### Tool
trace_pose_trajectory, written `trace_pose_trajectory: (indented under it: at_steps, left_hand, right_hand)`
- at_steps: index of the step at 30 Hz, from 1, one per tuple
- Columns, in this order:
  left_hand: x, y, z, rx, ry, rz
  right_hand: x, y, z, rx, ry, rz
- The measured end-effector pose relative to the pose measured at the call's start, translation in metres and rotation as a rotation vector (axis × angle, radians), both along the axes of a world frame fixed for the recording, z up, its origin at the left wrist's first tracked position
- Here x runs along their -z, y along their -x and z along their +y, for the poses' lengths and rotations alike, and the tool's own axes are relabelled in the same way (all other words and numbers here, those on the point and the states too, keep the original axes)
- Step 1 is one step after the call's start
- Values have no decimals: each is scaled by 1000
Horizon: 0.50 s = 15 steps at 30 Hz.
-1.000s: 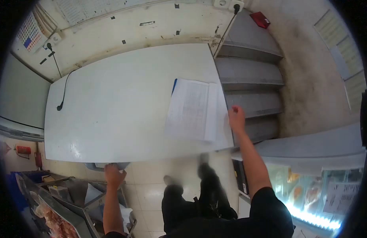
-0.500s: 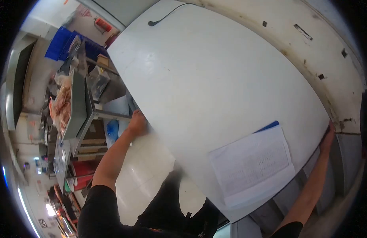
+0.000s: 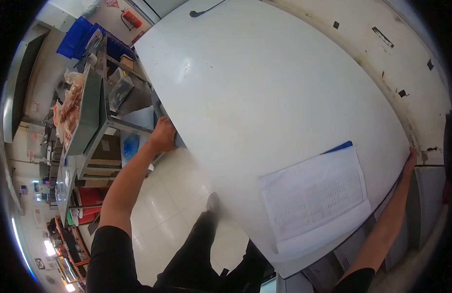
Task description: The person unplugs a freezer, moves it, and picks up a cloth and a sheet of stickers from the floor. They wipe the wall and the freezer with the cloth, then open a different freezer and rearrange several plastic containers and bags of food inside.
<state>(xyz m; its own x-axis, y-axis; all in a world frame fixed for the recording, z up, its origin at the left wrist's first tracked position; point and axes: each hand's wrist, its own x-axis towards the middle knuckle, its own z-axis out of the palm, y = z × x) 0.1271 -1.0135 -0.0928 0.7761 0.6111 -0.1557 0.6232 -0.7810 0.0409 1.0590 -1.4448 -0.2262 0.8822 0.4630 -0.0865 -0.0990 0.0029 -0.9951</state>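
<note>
A large white tabletop [image 3: 265, 93] fills the middle of the head view. My left hand [image 3: 163, 136] is closed on its left edge, the fingertips hidden at the rim. At the far right corner, my right hand [image 3: 410, 158] holds the opposite edge, with most of its fingers out of sight. Printed sheets of paper [image 3: 314, 195] lie on the near part of the top, over a blue folder [image 3: 339, 147] whose corner sticks out. A black cord with a plug [image 3: 195, 14] rests near the far end.
To the left, a metal table [image 3: 109, 119] carries a grey tray [image 3: 87, 112] of bagged, meat-like food. Blue crates [image 3: 75, 38] and a fire extinguisher [image 3: 132, 18] are farther back. A stained wall [image 3: 362, 44] runs along the right, with grey boxes [image 3: 343, 254] below the top.
My view has shifted a little, so the tabletop and papers sit differently in it. My foot now shows on the floor beside the tabletop. Both hands stay at the edges.
</note>
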Motion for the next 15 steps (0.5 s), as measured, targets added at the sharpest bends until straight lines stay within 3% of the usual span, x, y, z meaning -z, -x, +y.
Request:
trace_pose_trajectory:
  at_steps: [4, 6, 10, 12, 15]
  left_hand:
    - [5, 10, -1, 34, -48, -25]
    - [9, 19, 0, 43, -40, -65]
    - [18, 46, 6, 50, -59, 10]
    - [24, 57, 5, 75, -144, -95]
    - [14, 64, -6, 28, -112, -40]
  right_hand:
    - [7, 10, -5, -25, -113, -77]
    - [27, -9, -20, -64, 21, -134]
    - [3, 70, -19, 60, 119, -203]
    - [-9, 102, -20, 179, 245, -251]
    - [-34, 151, -29, 106, 335, -184]
